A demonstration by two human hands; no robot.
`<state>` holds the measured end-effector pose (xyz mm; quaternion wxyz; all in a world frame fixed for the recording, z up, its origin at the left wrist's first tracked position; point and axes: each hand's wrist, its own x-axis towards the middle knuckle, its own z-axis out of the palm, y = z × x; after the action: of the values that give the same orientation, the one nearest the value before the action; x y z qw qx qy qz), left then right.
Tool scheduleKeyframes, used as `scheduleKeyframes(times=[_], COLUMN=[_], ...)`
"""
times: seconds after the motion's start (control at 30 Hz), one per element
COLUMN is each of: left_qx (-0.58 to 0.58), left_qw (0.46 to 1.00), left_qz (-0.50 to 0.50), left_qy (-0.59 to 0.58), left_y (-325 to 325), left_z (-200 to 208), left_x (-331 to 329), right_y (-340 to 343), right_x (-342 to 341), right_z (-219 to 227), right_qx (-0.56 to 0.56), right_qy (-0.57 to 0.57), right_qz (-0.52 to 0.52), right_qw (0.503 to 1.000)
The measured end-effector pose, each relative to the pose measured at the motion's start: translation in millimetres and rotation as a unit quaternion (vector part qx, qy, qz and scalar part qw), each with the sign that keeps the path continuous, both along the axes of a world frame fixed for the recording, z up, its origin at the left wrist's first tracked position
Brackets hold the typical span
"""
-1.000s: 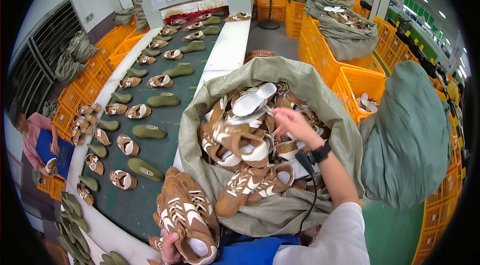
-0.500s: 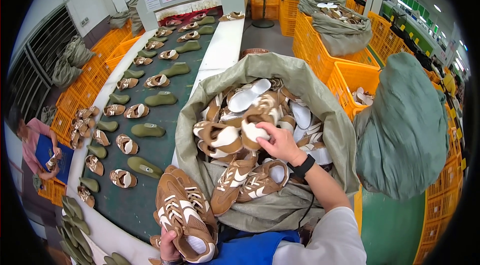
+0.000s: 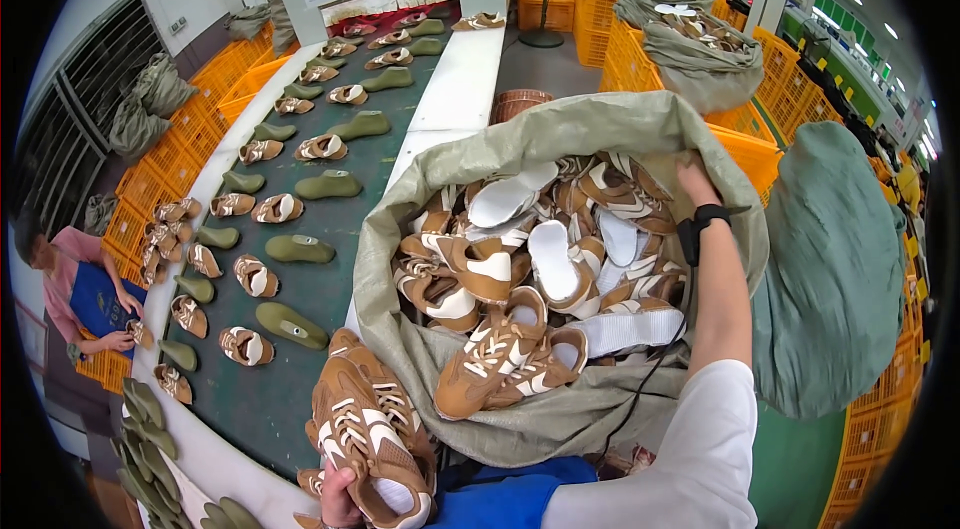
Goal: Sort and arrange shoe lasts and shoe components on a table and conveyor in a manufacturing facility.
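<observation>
At the lower middle, my left hand (image 3: pixel 341 499) is closed around brown-and-white sneakers (image 3: pixel 365 429), held together with their laces up. Before me stands a grey-green woven sack (image 3: pixel 400 229) full of shoe uppers (image 3: pixel 480 269) and white insoles (image 3: pixel 553 259). Deep at the sack's right side, my right hand (image 3: pixel 697 181) is closed on the sack's inner wall just under the rim; its fingertips are partly hidden by the fabric. A brown sneaker (image 3: pixel 490 354) lies on the sack's near edge, beside another one.
Left of the sack runs a green conveyor belt (image 3: pixel 330 329) with rows of shoe uppers and green shoe lasts (image 3: pixel 290 325). A co-worker (image 3: pixel 80 289) in pink stands across it. A covered bundle (image 3: pixel 830 279) and orange crates (image 3: pixel 880 409) are at right.
My right hand has left the upper it was touching in the middle of the pile and moved right to the sack's wall. The sack's right side has shifted outward. My left hand keeps its hold.
</observation>
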<state>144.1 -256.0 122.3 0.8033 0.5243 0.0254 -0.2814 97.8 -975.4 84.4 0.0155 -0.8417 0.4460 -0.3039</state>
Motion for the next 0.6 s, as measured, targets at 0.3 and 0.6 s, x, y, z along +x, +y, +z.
scheduleKeyframes(times=[0.3,0.6], left_qx=[0.086,0.179], left_qw=[0.993,0.984], left_qz=[-0.013,0.016], left_qy=[0.082,0.003], left_y=[9.6,-0.1], left_z=[0.9,23.0], left_x=[-5.2,-7.1], right_y=[86.1,201.1], right_x=[71.5,123.8], right_z=[-69.3,41.7], right_qx=[0.189,0.598], right_qy=[0.084,0.047], right_qz=[0.142,0.371], right_qw=[0.968,0.708])
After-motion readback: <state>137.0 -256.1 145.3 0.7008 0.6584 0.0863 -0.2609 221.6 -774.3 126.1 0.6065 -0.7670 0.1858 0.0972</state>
